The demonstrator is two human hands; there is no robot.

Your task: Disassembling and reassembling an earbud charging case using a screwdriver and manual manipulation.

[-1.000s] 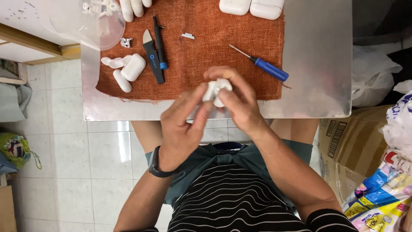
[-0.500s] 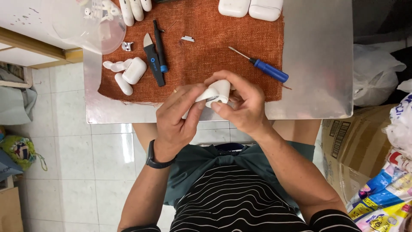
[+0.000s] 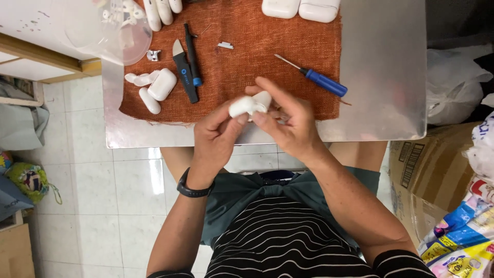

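Left hand and right hand both gripping a white case at the mat's near edge, blue screwdriver at two o'clock, black pry tool at ten o'clock, white shells beyond.

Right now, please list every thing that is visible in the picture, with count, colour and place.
small white plastic case piece: 1, white, held between both hands over the table's near edge
rust-orange woven cloth mat: 1, orange, on the table
metal table top: 1, silver, top
blue-handled screwdriver: 1, blue, mat's right part
black pry tools: 2, black, mat's left part
white case parts: several, white, mat's left edge
white cases: 2, white, mat's far edge
clear plastic bowl: 1, transparent, far left corner
cardboard box: 1, brown, right floor
left hand: 1, black wristband
right hand: 1, bare
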